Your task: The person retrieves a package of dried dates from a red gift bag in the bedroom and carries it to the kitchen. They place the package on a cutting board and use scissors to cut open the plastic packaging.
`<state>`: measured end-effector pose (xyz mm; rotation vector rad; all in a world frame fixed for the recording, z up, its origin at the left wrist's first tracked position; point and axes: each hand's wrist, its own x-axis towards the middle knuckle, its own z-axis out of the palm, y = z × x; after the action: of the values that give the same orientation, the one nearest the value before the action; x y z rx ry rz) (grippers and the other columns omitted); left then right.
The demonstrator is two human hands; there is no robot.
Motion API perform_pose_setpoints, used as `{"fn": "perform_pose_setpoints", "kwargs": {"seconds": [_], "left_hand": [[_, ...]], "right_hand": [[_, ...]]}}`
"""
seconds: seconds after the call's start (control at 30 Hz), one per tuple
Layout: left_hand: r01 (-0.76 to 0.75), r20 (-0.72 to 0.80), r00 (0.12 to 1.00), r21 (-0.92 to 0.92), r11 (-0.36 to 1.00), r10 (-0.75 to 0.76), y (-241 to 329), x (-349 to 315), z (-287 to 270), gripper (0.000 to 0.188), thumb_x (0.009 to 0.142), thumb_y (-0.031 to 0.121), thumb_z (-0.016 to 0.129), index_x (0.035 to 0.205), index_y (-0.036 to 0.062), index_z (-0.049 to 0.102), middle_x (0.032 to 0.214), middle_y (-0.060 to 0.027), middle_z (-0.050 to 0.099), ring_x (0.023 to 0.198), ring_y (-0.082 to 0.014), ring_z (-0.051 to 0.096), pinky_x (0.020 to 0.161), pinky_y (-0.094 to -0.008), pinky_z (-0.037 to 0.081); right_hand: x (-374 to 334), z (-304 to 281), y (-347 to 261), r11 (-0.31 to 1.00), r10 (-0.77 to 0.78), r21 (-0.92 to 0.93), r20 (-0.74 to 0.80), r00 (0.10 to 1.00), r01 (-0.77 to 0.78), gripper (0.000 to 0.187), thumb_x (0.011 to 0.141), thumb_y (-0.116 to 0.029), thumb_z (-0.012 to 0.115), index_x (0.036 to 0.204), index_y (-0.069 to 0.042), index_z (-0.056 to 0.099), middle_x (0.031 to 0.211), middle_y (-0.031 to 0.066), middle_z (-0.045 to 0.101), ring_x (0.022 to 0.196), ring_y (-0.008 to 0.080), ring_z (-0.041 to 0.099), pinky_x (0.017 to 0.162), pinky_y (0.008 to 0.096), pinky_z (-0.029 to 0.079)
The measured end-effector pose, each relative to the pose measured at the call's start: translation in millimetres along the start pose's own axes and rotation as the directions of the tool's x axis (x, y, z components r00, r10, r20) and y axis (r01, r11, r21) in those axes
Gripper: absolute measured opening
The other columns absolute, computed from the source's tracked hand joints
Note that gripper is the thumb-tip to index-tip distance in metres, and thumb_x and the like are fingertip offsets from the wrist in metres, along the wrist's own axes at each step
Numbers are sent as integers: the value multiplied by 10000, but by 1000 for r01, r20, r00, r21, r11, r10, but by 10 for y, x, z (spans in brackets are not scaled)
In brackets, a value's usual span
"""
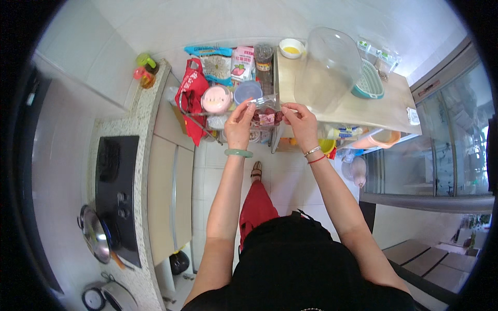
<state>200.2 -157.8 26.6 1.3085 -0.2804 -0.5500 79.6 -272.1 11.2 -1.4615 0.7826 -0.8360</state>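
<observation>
Between my two hands, held up in front of the shelf, is a small clear plastic bag (266,118) with dark red pieces and a pale label. My left hand (238,128) pinches the bag's upper left edge between thumb and fingers. On the other side, my right hand (303,124) grips its right edge, with thumb and forefinger pressed together. What the red pieces are is too small to tell. Just behind the bag stand a blue-lidded round container (248,92) and a pink-lidded round container (217,99).
A red bag (193,101) hangs at the shelf's left, near a blue food packet (215,65). The wooden table (381,111) at right bears a large clear cover (329,70), a white bowl (292,48) and a teal basket (369,83). Left, the counter carries a black cooktop (118,192) and a pan (95,234).
</observation>
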Motion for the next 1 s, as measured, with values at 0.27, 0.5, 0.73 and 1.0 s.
{"fn": "perform_pose_setpoints", "kwargs": {"seconds": [0.27, 0.5, 0.73, 1.0], "left_hand": [[64, 65, 996, 64, 996, -69, -249, 2015, 30, 322, 870, 225, 722, 1140, 51, 703, 917, -8, 690, 704, -44, 570, 557, -210, 448], [57, 106, 991, 245, 968, -85, -830, 3211, 157, 411, 839, 290, 747, 1146, 22, 696, 1029, -71, 708, 864, -134, 649, 760, -263, 510], [92, 171, 975, 265, 960, -141, -1440, 3676, 218, 390, 853, 271, 739, 1164, 42, 688, 1022, -66, 705, 882, -120, 636, 793, -274, 505], [201, 195, 947, 266, 943, -257, -1924, 3750, 270, 350, 872, 256, 718, 1146, 43, 685, 993, -60, 701, 890, -129, 633, 804, -274, 498]], "right_hand": [[1602, 776, 321, 987, 119, -97, -74, 990, -126, 209, 901, -154, 660, 1035, 3, 694, 837, 57, 697, 688, 97, 641, 632, 239, 502], [2513, 1102, 836, 946, 298, -84, -158, 941, -314, 315, 951, -188, 587, 1162, 40, 639, 942, 96, 709, 772, 128, 671, 678, 265, 520], [2958, 1126, 1701, 874, 418, -212, -133, 899, -438, 503, 996, -228, 512, 1412, 37, 417, 1234, 139, 603, 992, 189, 645, 760, 298, 548], [2997, 1098, 2214, 812, 400, -361, -230, 887, -460, 549, 976, -234, 521, 1414, 67, 384, 1315, 187, 561, 1083, 242, 613, 829, 328, 526]]}}
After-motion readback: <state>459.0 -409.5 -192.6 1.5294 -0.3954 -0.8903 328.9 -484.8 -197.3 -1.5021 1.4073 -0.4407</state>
